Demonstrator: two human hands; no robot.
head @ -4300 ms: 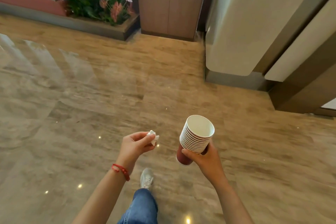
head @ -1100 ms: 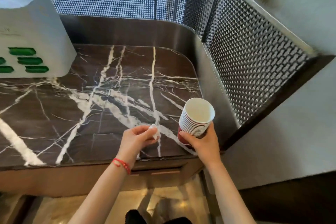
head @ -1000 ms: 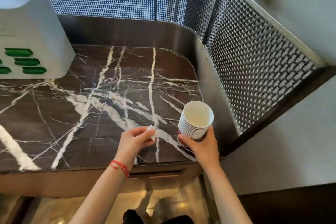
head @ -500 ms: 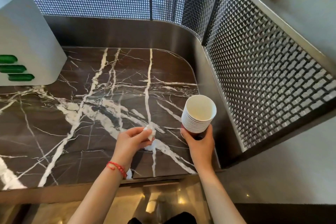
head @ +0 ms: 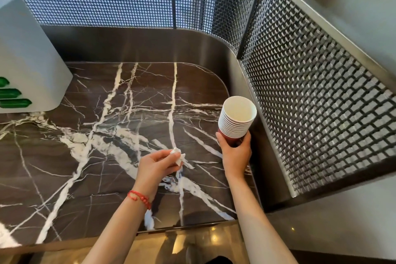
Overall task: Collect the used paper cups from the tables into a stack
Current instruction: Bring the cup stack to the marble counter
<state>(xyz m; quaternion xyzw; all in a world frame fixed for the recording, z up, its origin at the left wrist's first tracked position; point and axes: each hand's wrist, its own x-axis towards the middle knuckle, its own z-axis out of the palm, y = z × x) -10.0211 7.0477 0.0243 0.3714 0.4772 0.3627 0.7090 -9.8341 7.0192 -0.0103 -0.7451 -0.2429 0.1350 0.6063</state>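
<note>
Stack of paper cups (head: 236,121) gripped near its red base by the right hand (head: 235,153), fingers curled round the bottom cup, thumb on the near left side. Held above the right end of the dark marble counter (head: 107,156), close beside the curved steel wall (head: 246,83) under the metal mesh screen (head: 310,92). Whether the base touches the counter: cannot tell, hidden by the hand.

Long axis of the stack roughly upright, leaning a little away and to the right, open mouth up and facing the camera. White rims nested tight, only the lowest cup showing red.

Left hand (head: 157,167) to the left of the stack and slightly nearer the body, over the counter, pinching a small crumpled white tissue (head: 177,154) between thumb and fingertips. Clear gap between tissue and stack. Red string bracelet (head: 139,198) on that wrist.

No loose cup visible anywhere on the counter. White box with green slots (head: 27,66) standing at the far left, well apart from both hands.

Judged from this: collecting looks finished or nearly so, with setting the stack down on the counter the likely next step. Short drop straight down along the stack's own axis, right hand already in place, left hand busy with the tissue and no help. Steel wall just to the right, so little room on that side; tilt best taken out before release, or a tall nested stack may tip
</note>
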